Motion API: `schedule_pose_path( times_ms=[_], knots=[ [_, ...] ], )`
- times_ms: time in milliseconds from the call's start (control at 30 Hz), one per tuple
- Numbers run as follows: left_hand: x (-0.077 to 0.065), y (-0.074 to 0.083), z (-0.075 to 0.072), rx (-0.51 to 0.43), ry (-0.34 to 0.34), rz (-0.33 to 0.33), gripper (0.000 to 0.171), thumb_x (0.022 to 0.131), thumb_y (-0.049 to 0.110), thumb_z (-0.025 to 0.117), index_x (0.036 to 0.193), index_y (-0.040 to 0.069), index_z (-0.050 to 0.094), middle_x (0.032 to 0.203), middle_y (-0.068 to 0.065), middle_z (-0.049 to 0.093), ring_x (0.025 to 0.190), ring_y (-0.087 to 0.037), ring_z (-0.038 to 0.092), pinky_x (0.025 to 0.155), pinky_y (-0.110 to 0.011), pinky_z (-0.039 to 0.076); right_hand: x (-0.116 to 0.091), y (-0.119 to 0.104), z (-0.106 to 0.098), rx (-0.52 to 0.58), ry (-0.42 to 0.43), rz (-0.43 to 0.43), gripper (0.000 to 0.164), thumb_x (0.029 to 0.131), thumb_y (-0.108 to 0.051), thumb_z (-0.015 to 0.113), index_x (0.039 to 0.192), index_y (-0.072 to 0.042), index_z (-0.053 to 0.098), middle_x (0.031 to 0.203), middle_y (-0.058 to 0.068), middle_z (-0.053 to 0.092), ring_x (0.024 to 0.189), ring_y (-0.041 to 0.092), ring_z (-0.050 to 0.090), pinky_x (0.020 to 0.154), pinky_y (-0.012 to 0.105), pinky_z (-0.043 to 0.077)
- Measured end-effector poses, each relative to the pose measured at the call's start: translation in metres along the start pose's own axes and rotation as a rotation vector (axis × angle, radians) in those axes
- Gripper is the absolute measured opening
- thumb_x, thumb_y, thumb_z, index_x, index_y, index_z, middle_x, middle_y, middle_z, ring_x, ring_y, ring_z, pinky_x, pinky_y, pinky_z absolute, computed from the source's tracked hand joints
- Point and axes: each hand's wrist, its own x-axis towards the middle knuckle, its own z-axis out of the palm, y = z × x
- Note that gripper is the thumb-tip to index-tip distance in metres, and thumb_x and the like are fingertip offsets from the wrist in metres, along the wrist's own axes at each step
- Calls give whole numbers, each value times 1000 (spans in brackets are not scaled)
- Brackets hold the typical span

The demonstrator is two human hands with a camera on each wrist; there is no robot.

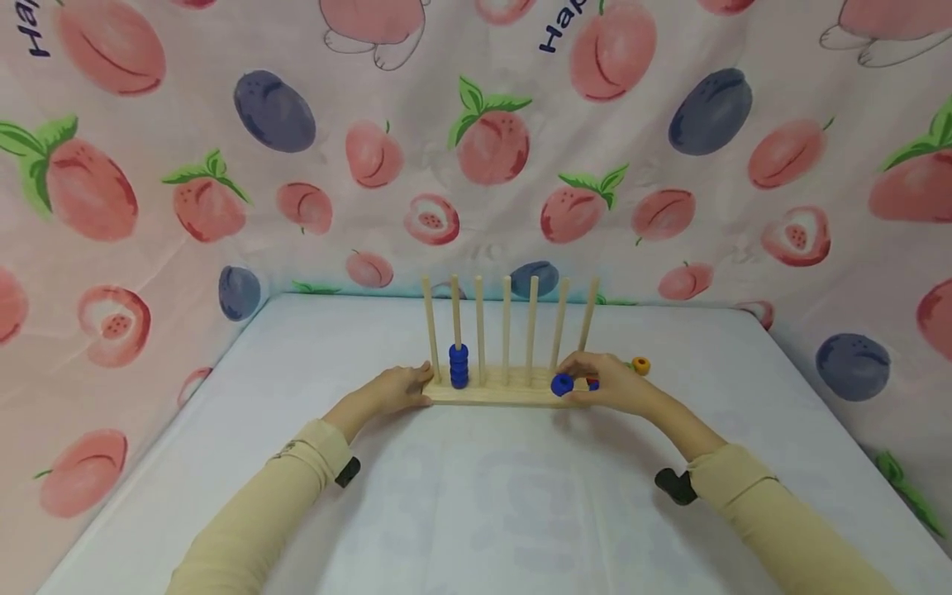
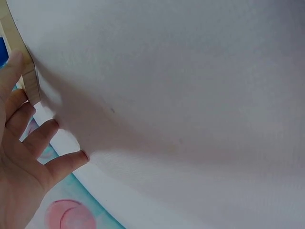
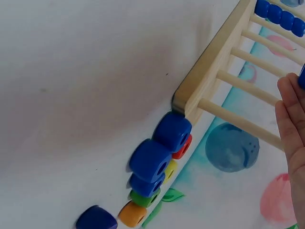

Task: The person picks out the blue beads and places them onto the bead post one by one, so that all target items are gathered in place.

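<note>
A wooden bead rack with several upright pegs stands on the white table. On its second peg from the left is a stack of blue beads; the other pegs are bare. My left hand holds the rack's left end, thumb along the front of the base and the other fingers spread behind and beside it. A blue bead is pinched in the fingers of my right hand, in front of the rack's right end. In the right wrist view that bead is mostly cut off by the frame edge.
Loose beads lie by the rack's right end: several blue ones, a red one, a yellow one, a green one and an orange one. Behind the table hangs a fruit-print cloth.
</note>
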Motion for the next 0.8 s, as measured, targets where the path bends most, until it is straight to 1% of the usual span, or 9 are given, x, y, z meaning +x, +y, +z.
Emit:
schedule_pose_path(
  times_ms=[167, 300, 433, 533, 633, 700, 800],
  knots=[
    [-1, 1, 2, -13, -8, -12, 61, 91, 28, 62, 141, 2, 39, 149, -17, 32, 132, -40, 39, 111, -50, 33, 4, -3, 6, -16, 47, -50, 29, 82, -9, 72, 107, 0, 62, 103, 13, 70, 96, 26, 65, 92, 51, 51],
    [-1, 3, -1, -2, -7, -24, 61, 91, 29, 61, 141, 3, 38, 149, -16, 32, 132, -40, 39, 111, -50, 33, 9, -9, 10, -20, 88, -62, 29, 83, -10, 71, 109, 1, 64, 102, 13, 70, 94, 25, 64, 93, 51, 50],
    [1, 2, -2, 7, 4, -2, 60, 91, 28, 62, 140, 1, 40, 148, -18, 33, 132, -41, 39, 111, -51, 33, 14, -15, 12, -9, 133, -75, 30, 83, -8, 71, 110, 2, 64, 99, 14, 70, 92, 25, 65, 94, 52, 49],
    [1, 2, -2, 6, 7, 14, 60, 91, 28, 62, 139, 0, 40, 147, -20, 34, 132, -41, 39, 111, -50, 33, 19, -18, 16, 3, 178, -111, 31, 81, -4, 72, 110, 3, 64, 96, 14, 71, 88, 23, 66, 91, 50, 51],
    [-1, 2, -1, 11, 4, 0, 60, 91, 28, 62, 139, 0, 40, 147, -20, 34, 131, -41, 40, 111, -50, 33, 25, -22, 20, -3, 213, -152, 31, 79, -3, 73, 108, 3, 64, 93, 12, 70, 86, 20, 66, 86, 48, 54],
    [-1, 2, 0, 17, 5, -10, 61, 90, 28, 62, 140, 0, 40, 146, -20, 35, 130, -41, 41, 110, -50, 34, 28, -25, 22, -8, 230, -170, 30, 80, -4, 73, 107, 3, 63, 93, 12, 70, 86, 21, 66, 83, 48, 55],
    [0, 3, 0, 23, 8, -2, 62, 90, 28, 62, 140, 0, 39, 146, -20, 36, 129, -42, 43, 110, -50, 34, 31, -30, 23, -23, 247, -167, 29, 81, -7, 72, 107, 2, 63, 97, 12, 68, 89, 23, 65, 84, 48, 55]
  ],
)
